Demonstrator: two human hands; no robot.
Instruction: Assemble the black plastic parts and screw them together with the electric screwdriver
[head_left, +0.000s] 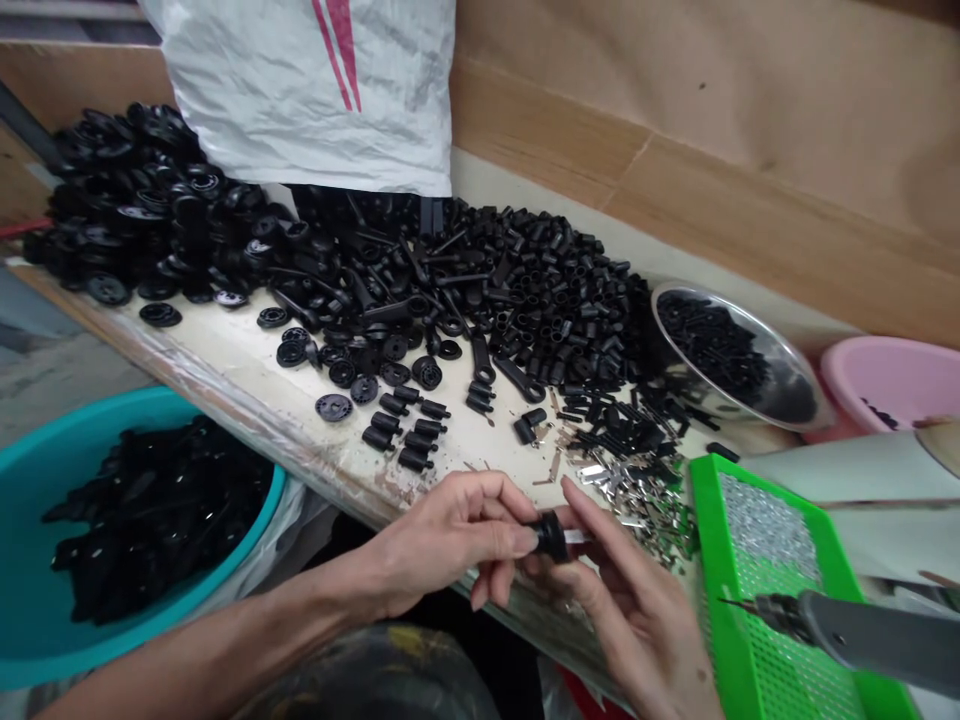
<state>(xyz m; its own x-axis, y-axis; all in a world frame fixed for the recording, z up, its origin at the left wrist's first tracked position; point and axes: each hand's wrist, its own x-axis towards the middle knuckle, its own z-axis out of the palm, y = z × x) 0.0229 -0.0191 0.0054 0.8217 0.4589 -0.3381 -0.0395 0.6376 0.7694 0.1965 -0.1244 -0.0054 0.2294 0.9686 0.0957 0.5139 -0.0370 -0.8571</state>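
My left hand (450, 540) pinches a small black plastic part (551, 535) at the near edge of the workbench (247, 370). My right hand (630, 610) meets it from the right, its fingers closed on the same part and on a thin pale metal piece (577, 537) sticking out of it. Both hands hover just in front of a row of short black cylinders (409, 430).
Heaps of black wheels (142, 210), arms and tubes (547, 290) cover the bench under a white sack (315, 80). A steel bowl (787, 365), pink basin (900, 375), green basket of screws (772, 570), loose metal clips (637, 490), an electric screwdriver (855, 630) and a teal tub (45, 470) surround me.
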